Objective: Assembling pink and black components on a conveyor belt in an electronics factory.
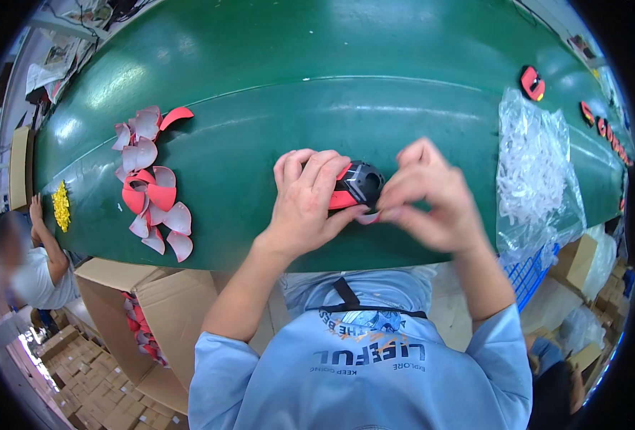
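My left hand (304,197) is wrapped round a rounded black and red plastic casing (361,185), held above the green table in front of me. A dark opening shows on the casing's right side. Along its lower edge sits a small curved red shell piece (367,218), with its pale inner side partly in sight. My left thumb lies against this piece, and the fingertips of my right hand (428,201) are pinched on its right end. The right hand is slightly blurred, and the rest of the shell piece is hidden.
Loose curved red shells (161,197) lie on the table (260,107) at left, near small yellow parts (61,206). A clear bag of white parts (536,168) lies right. Red-black pieces (532,83) line the far right. A cardboard box (181,315) stands below left; a person (41,265) sits at left.
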{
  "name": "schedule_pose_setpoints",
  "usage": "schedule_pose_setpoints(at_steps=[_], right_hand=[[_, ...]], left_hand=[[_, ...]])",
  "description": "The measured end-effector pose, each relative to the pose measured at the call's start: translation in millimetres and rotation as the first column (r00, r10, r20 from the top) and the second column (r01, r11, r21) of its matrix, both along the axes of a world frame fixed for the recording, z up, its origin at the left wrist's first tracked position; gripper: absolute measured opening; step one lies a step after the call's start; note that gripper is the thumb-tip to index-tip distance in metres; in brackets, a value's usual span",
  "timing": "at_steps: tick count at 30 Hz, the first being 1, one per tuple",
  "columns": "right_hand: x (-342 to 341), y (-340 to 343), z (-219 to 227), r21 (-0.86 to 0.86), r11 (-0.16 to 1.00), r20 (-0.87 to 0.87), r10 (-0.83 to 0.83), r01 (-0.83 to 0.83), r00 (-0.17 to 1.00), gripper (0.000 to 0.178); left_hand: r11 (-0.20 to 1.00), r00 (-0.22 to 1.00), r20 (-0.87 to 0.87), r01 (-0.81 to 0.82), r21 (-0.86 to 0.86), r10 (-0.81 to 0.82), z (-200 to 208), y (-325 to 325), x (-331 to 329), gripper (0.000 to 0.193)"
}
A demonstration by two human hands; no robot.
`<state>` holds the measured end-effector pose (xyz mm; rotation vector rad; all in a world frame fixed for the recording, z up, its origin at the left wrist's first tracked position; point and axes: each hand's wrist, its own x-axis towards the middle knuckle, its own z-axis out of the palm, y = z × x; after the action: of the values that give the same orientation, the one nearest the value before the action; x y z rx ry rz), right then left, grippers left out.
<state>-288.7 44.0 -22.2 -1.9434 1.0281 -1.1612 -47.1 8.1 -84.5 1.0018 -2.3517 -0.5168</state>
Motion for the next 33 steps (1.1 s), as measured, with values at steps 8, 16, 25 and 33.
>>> schedule_pose_setpoints(at_steps=[8,16,25,33], right_hand=[[-42.8,-31.4,-27.8,0.074,0.980,-0.614,0.191,-0.186,0.766,0.020],[-34.4,26.9,-21.6,-0.104,0.982,-0.579,-0.190,0.158,0.793,0.063],[-37.8,21.7,-43.0,-0.046,0.979,-0.224,-0.203,0.198,0.953,0.065],[3.8,0.6,-57.3,-0.094,0.995,-0.259,0.019,-0.044,0.966,0.058]], left_hand=[[0.969,0.969,0.078,0.228,0.091,-0.235,15.0,-16.9,13.2,0.074],[0.991,0.993,0.013,0.121,0.052,-0.121,7.9,-0.9,18.0,0.073],[0.996,0.995,0.059,0.077,0.053,-0.080,3.7,10.2,9.1,0.076],[0.997,0.997,0.021,0.070,0.038,-0.071,-3.4,10.4,9.5,0.081]])
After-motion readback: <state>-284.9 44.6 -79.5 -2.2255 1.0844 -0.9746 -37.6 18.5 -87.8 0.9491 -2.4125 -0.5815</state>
